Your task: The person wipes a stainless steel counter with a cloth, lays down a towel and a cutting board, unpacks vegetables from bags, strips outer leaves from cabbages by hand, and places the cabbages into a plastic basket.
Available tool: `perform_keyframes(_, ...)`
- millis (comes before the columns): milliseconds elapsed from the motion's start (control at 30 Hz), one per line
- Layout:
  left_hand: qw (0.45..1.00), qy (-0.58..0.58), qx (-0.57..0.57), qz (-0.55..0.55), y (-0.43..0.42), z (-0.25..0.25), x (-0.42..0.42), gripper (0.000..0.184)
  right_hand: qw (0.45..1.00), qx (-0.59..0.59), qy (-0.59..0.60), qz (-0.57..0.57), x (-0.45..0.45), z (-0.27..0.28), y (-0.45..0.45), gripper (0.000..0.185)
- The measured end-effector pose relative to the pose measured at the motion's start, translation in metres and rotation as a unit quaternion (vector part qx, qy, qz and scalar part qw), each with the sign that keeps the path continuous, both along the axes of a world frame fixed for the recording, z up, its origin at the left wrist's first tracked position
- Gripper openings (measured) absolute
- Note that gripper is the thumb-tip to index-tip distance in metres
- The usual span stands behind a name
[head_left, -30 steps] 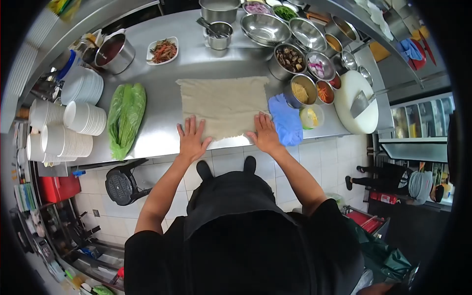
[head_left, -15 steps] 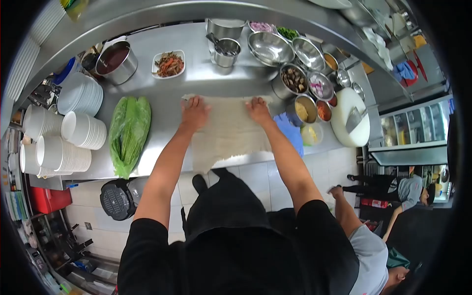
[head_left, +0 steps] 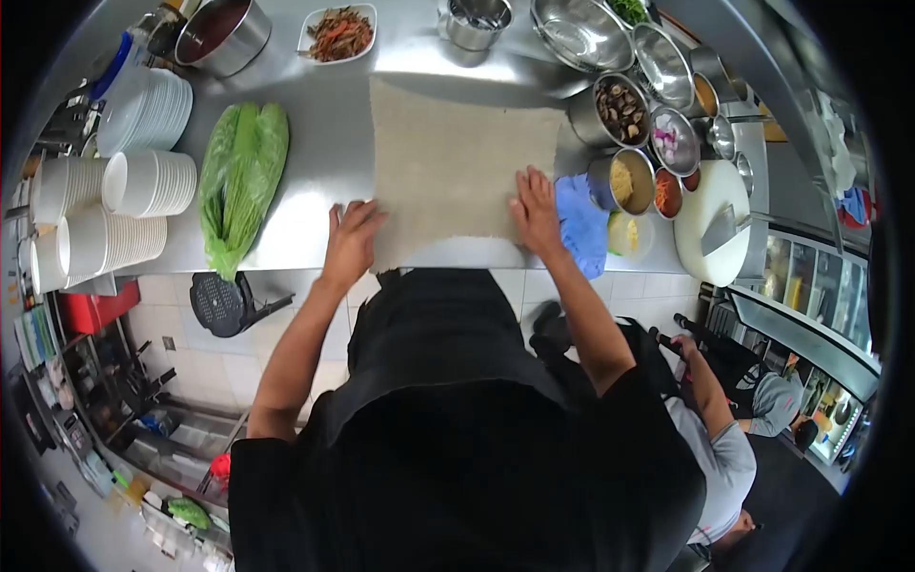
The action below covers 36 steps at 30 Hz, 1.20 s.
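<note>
A beige cloth [head_left: 462,157] lies spread almost flat on the steel counter [head_left: 329,124], reaching toward its front edge. At the cloth's lower left edge is my left hand [head_left: 353,240], open, fingers apart, with the fingertips beside or touching the fabric. On the opposite side my right hand [head_left: 537,214] rests open, its fingers lying along the cloth's right edge. A crumpled blue cloth [head_left: 581,227] is just right of that hand. Left of the beige cloth lies a long leafy green vegetable [head_left: 245,176] in a clear bag.
White bowls [head_left: 114,238] and plates [head_left: 143,110] are stacked at left. Along the back stand a pot of dark red liquid [head_left: 224,38] and a dish of shredded food [head_left: 340,34]. Metal bowls of mushrooms [head_left: 621,110] and other ingredients crowd the right, beside a round white board [head_left: 710,234] holding a cleaver [head_left: 721,229]. Co-workers [head_left: 705,448] are at lower right.
Both hands have moved from the cloth's far corners back toward its near sides. The cloth's far edge now lies straighter. My view has tilted down, and the co-workers have shifted.
</note>
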<state>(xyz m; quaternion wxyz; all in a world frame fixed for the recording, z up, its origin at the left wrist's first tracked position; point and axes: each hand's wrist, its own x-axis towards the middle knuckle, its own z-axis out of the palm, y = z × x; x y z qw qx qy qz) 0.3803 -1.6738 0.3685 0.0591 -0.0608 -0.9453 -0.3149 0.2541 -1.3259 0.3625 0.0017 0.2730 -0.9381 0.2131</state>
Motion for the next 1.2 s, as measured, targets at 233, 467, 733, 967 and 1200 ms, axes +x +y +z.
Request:
perform_keyframes(233, 0.99, -0.039, -0.063, -0.118, -0.003, 0.023, -0.016, 0.021, 0.999, 0.009, 0.029, 0.017, 0.005, 0.003, 0.001, 0.051)
perform_keyframes(467, 0.985, 0.123, -0.083, -0.083, 0.011, 0.04, -0.013, 0.013, 0.999, 0.011, 0.052, -0.004, 0.007, 0.0, 0.002, 0.049)
perform_keyframes(733, 0.997, 0.068, -0.014, -0.026, 0.021, 0.048, 0.005, 0.03, 0.999, -0.007, 0.047, -0.004, 0.008, 0.002, 0.002, 0.048)
perform_keyframes(967, 0.984, -0.088, -0.153, -0.04, 0.039, 0.004, 0.02, 0.078, 0.988, 0.001, 0.148, -0.046, 0.003, 0.016, -0.038, 0.043)
perform_keyframes(1200, 0.949, -0.057, 0.029, 0.309, 0.015, 0.06, 0.064, 0.064, 0.95, -0.258, -0.159, -0.073, -0.162, -0.022, -0.261, 0.033)
